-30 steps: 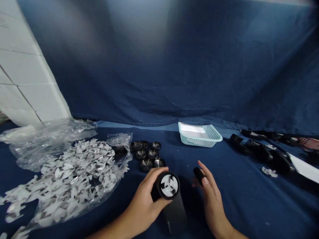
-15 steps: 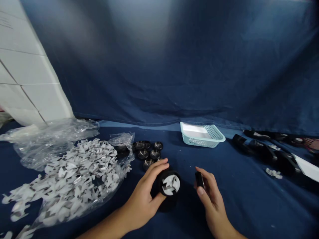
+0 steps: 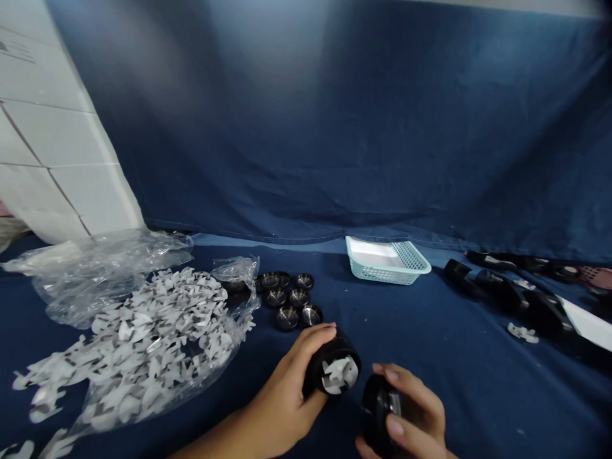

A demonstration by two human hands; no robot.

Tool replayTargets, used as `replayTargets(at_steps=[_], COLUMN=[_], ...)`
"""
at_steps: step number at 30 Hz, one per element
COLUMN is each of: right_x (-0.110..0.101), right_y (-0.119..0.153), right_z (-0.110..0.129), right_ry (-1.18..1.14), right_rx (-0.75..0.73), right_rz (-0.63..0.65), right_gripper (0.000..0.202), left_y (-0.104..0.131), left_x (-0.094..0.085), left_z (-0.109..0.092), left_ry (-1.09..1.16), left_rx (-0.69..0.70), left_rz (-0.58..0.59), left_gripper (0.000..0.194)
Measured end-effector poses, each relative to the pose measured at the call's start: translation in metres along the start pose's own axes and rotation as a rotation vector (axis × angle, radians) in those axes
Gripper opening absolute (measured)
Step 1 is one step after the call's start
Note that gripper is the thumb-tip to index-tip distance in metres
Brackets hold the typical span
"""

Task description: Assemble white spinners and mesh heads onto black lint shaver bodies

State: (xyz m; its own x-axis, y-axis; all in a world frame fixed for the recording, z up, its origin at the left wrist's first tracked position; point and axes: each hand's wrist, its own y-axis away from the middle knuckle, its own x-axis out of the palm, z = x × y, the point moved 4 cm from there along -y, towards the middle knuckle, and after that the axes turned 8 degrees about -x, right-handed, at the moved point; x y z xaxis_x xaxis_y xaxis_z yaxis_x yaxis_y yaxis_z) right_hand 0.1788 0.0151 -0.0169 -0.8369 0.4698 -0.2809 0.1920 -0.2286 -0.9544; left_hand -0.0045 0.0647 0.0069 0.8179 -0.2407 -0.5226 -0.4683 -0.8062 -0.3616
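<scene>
The left hand (image 3: 287,398) grips a black cylinder (image 3: 333,366) already fitted with 1 white blade piece (image 3: 338,373), while the right hand (image 3: 406,417) clasps a black cap (image 3: 377,414) not yet joined to it.

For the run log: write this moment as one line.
left hand: grips black cylinder | right hand: holds black cap

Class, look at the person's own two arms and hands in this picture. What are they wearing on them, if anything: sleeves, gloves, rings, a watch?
Nothing is worn that shows. The left hand and right hand are bare, with no gloves and no rings in view. The forearms are bare too, with no sleeves, watch or bands down to the picture's lower edge. The nails are short and unpainted.
</scene>
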Motion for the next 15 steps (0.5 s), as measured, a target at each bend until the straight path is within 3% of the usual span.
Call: replayTargets(at_steps=[6,15], right_x=[0.0,0.001], right_y=[-0.006,-0.014], right_z=[0.001,-0.004], right_ry=[0.14,0.221], right_rx=[-0.094,-0.114], right_rz=[0.152,0.245], right_gripper=[0.055,0.074], left_y=[0.002,0.007], left_x=[0.002,0.002], left_z=[0.001,0.0], left_ry=[-0.063,-0.115], left_rx=[0.027,0.063], left_rz=[-0.028,-0.033], left_gripper=[0.073,0.073])
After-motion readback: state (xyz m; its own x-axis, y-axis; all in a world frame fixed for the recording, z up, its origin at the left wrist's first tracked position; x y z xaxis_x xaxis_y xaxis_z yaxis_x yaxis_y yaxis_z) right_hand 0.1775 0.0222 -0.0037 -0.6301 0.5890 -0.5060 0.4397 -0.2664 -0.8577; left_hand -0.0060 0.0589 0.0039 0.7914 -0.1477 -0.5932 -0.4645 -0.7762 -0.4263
